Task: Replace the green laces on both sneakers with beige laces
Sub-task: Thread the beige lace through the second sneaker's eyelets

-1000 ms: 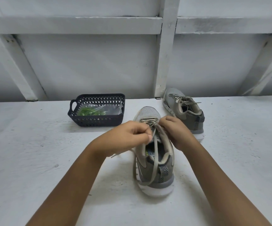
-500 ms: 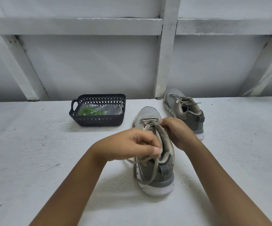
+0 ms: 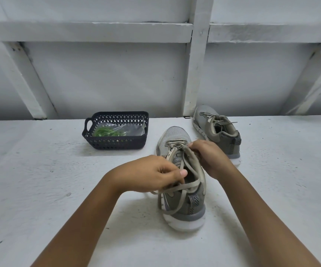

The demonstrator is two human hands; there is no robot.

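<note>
A grey sneaker [image 3: 182,207] stands in front of me with its heel toward me, laced with a beige lace [image 3: 177,189]. My left hand [image 3: 150,175] pinches a strand of that lace over the shoe's opening. My right hand [image 3: 207,158] grips the lace and the tongue area at the top eyelets. The loose lace ends hang down the shoe's left side and heel. A second grey sneaker [image 3: 219,132] with beige laces stands farther back on the right. Green laces [image 3: 107,132] lie in a clear bag inside the dark basket [image 3: 117,144].
The white table [image 3: 40,189] runs to a white wall with wooden beams [image 3: 194,74] at the back. The basket sits left of the near sneaker, close to the wall.
My left hand has drawn its lace strand back toward me, away from the eyelets. The right hand has stayed at the top of the lacing. The shoes have not shifted.
</note>
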